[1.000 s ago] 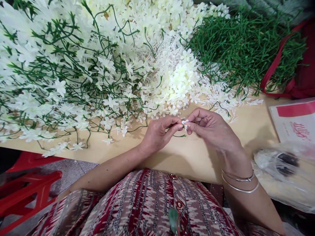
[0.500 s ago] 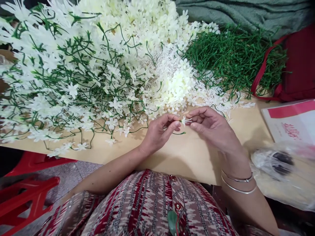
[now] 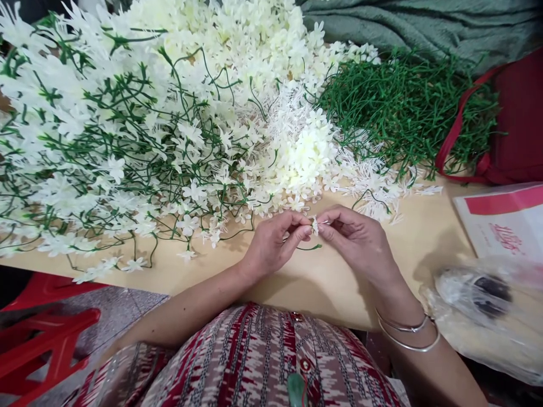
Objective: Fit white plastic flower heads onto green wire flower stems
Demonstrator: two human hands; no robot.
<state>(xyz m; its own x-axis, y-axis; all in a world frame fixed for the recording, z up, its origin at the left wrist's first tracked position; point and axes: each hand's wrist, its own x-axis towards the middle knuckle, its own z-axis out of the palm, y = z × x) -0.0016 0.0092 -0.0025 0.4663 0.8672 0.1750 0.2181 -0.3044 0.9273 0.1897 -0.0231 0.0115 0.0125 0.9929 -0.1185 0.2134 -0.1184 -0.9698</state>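
Between my two hands is a small white artificial flower (image 3: 315, 227) with a thin green stem (image 3: 313, 247). My left hand (image 3: 274, 242) pinches it at its base with thumb and forefinger. From the other side, my right hand (image 3: 360, 240) closes thumb and forefinger on the white stamen strands at its front. The fingertips of both hands almost meet and partly cover the flower. Just beyond them lie loose yellowish-white petal blossoms (image 3: 303, 155) and a scatter of white stamen pieces (image 3: 373, 189).
A big heap of stemmed white flowers (image 3: 114, 169) covers the table's left side. Green stems (image 3: 407, 107) are piled at the back right, beside a dark red bag (image 3: 521, 124). A printed packet (image 3: 504, 226) and a clear plastic bag (image 3: 470, 299) lie right. Red stools (image 3: 51, 339) stand below left.
My right thumb and fingers have come together on the flower's stamen end, closer to my left fingertips. The left hand keeps its pinch. The view has shifted slightly.
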